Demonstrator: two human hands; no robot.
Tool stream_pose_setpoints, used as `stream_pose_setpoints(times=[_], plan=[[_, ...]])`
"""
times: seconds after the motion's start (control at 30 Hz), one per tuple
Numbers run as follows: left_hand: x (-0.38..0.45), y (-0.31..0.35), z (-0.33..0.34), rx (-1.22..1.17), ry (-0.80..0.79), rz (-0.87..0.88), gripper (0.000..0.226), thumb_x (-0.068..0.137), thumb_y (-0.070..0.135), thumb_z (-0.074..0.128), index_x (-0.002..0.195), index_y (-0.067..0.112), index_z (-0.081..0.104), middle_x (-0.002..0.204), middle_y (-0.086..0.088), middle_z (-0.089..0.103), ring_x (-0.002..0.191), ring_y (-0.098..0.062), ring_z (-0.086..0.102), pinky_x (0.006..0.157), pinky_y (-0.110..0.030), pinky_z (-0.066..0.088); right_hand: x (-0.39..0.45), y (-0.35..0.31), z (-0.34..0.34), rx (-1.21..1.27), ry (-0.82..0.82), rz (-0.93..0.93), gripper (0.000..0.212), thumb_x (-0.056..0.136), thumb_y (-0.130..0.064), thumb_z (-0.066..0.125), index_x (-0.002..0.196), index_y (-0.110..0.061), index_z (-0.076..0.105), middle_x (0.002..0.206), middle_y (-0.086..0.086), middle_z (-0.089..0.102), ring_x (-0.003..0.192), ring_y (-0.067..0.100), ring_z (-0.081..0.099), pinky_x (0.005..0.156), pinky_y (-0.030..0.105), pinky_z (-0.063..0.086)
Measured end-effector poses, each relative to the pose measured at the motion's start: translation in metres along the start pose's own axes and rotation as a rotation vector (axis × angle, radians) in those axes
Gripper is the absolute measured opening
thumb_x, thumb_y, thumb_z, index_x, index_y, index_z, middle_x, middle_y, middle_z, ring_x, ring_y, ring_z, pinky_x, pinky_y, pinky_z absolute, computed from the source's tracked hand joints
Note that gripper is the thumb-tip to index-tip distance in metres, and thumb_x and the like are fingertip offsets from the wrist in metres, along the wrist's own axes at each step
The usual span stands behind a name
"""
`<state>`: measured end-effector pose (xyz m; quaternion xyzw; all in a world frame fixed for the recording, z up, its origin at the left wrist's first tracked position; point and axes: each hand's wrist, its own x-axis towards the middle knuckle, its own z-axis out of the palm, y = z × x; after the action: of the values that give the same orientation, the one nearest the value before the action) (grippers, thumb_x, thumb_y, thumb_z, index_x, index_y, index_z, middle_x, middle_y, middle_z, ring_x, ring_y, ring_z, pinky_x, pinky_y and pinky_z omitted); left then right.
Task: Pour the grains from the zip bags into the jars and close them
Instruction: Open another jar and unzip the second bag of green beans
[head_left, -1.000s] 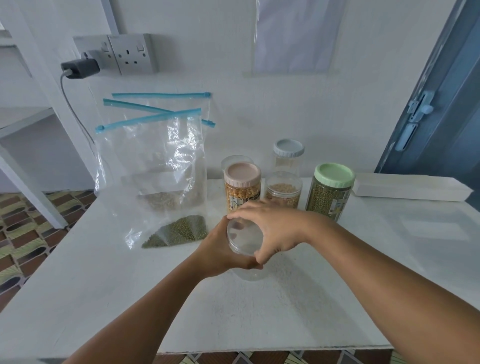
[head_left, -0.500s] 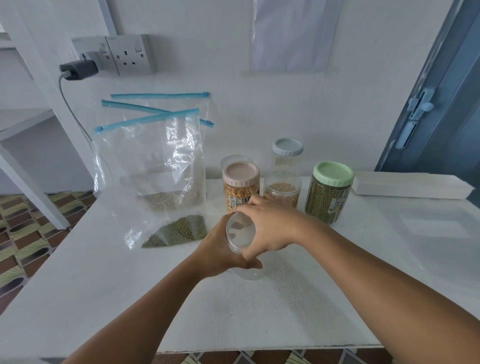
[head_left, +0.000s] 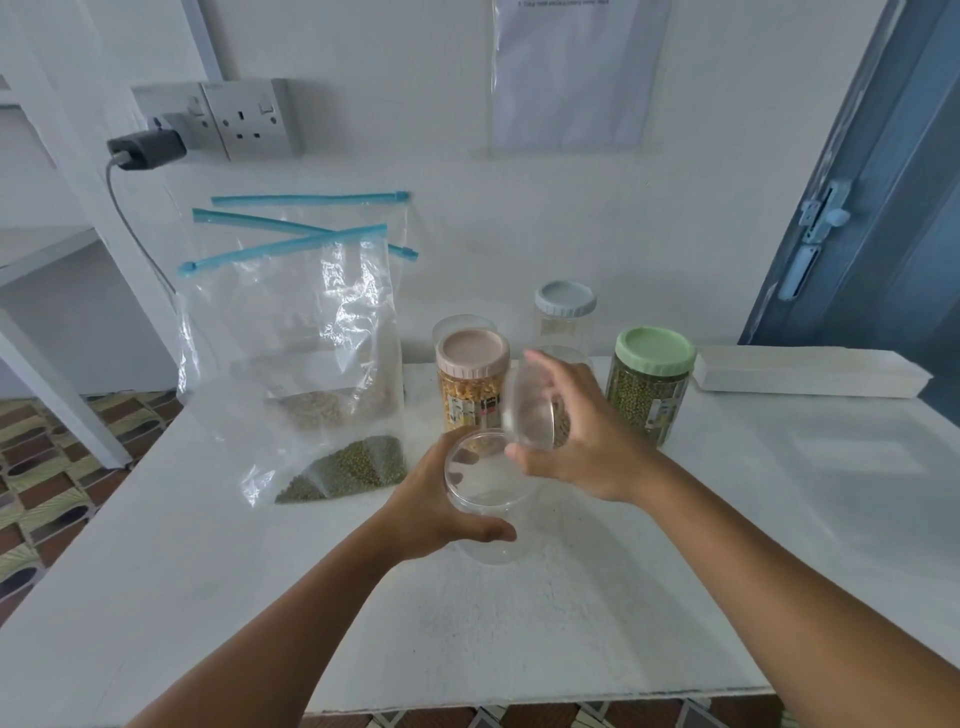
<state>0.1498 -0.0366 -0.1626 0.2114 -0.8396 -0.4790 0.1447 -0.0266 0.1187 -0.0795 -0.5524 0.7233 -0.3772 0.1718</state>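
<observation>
An empty clear jar (head_left: 485, 519) stands on the white table (head_left: 519, 623), its mouth open. My left hand (head_left: 441, 512) grips its side. My right hand (head_left: 582, 436) holds the clear lid (head_left: 530, 410) tilted on edge just above and right of the jar mouth. Several zip bags (head_left: 306, 353) with blue zips lean against the wall at left; the front one holds green grains (head_left: 353, 467). Behind stand a pink-lidded jar of yellow grains (head_left: 470, 382), a green-lidded jar of green grains (head_left: 649, 384) and a grey-lidded jar (head_left: 565, 312).
A white box (head_left: 810, 371) lies at the back right of the table. A blue door (head_left: 883, 208) is at right. A charger (head_left: 148, 148) sits in a wall socket at upper left, its cable hanging down. Patterned floor shows past the table's left edge.
My right hand has lifted the clear lid off the jar and tipped it up to the right. My left hand kept its grip on the jar.
</observation>
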Motion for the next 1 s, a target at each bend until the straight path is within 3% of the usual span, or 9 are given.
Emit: stream_pose_setpoints(times=[0.1, 0.23, 0.3, 0.47, 0.6, 0.73, 0.87, 1.0], plan=[[-0.001, 0.003, 0.002, 0.004, 0.01, -0.014, 0.105, 0.059, 0.035, 0.101, 0.141, 0.045, 0.037, 0.13, 0.024, 0.049, 0.119, 0.005, 0.05, 0.088, -0.009, 0.043, -0.016, 0.03, 0.001, 0.297, 0.165, 0.084, 0.109, 0.065, -0.062, 0.085, 0.154, -0.044, 0.026, 0.154, -0.015, 0.034, 0.143, -0.001, 0.038, 0.113, 0.025, 0.031], [0.0, 0.003, 0.002, -0.03, 0.011, -0.037, 0.107, 0.054, 0.045, 0.102, 0.14, 0.049, 0.039, 0.134, 0.016, 0.05, 0.122, -0.006, 0.052, 0.094, -0.02, 0.044, -0.038, 0.072, 0.013, 0.516, 0.261, 0.279, 0.126, 0.043, -0.067, 0.097, 0.147, -0.032, 0.036, 0.158, -0.002, 0.041, 0.145, 0.013, 0.043, 0.114, 0.028, 0.037], [0.0, 0.002, 0.002, -0.035, 0.009, -0.048, 0.11, 0.052, 0.049, 0.102, 0.142, 0.049, 0.039, 0.135, 0.014, 0.05, 0.123, -0.009, 0.053, 0.096, -0.024, 0.045, -0.047, 0.085, 0.02, 0.475, 0.231, 0.365, 0.126, 0.04, -0.068, 0.097, 0.144, -0.031, 0.035, 0.158, -0.001, 0.041, 0.143, 0.012, 0.043, 0.113, 0.03, 0.038], [-0.002, 0.009, 0.004, -0.026, 0.005, -0.043, 0.109, 0.054, 0.041, 0.101, 0.145, 0.039, 0.04, 0.132, 0.019, 0.052, 0.122, -0.002, 0.052, 0.094, -0.013, 0.043, -0.062, 0.104, 0.027, 0.102, 0.053, 0.47, 0.1, 0.071, -0.051, 0.092, 0.143, -0.029, 0.026, 0.142, -0.002, 0.041, 0.128, 0.014, 0.044, 0.101, 0.029, 0.041], [-0.004, 0.014, 0.004, -0.033, 0.006, -0.048, 0.108, 0.057, 0.036, 0.099, 0.146, 0.036, 0.039, 0.131, 0.021, 0.051, 0.121, 0.0, 0.052, 0.09, -0.01, 0.044, -0.065, 0.107, 0.024, -0.112, -0.01, 0.468, 0.108, 0.073, -0.06, 0.085, 0.155, -0.026, 0.024, 0.149, -0.003, 0.03, 0.143, 0.019, 0.024, 0.115, 0.037, 0.034], [-0.004, 0.015, 0.004, -0.044, 0.004, -0.056, 0.109, 0.057, 0.038, 0.099, 0.147, 0.037, 0.038, 0.132, 0.019, 0.051, 0.121, -0.001, 0.052, 0.09, -0.013, 0.044, -0.062, 0.1, 0.021, -0.086, -0.011, 0.419, 0.111, 0.075, -0.071, 0.08, 0.162, -0.033, 0.022, 0.162, -0.008, 0.02, 0.152, 0.021, 0.012, 0.122, 0.046, 0.026], [-0.003, 0.017, 0.005, -0.047, 0.005, -0.06, 0.107, 0.057, 0.037, 0.099, 0.145, 0.039, 0.039, 0.132, 0.02, 0.051, 0.121, -0.002, 0.052, 0.09, -0.014, 0.044, -0.052, 0.08, 0.018, 0.124, 0.015, 0.26, 0.089, 0.08, -0.069, 0.077, 0.155, -0.052, 0.032, 0.153, -0.024, 0.026, 0.152, 0.012, 0.018, 0.124, 0.048, 0.025], [-0.003, 0.015, 0.004, -0.045, -0.005, -0.058, 0.107, 0.057, 0.037, 0.101, 0.144, 0.039, 0.039, 0.133, 0.019, 0.051, 0.124, -0.003, 0.051, 0.095, -0.013, 0.042, -0.037, 0.059, 0.019, 0.135, -0.105, 0.17, 0.104, 0.067, -0.076, 0.082, 0.156, -0.056, 0.032, 0.157, -0.029, 0.034, 0.148, 0.002, 0.031, 0.123, 0.043, 0.031]])
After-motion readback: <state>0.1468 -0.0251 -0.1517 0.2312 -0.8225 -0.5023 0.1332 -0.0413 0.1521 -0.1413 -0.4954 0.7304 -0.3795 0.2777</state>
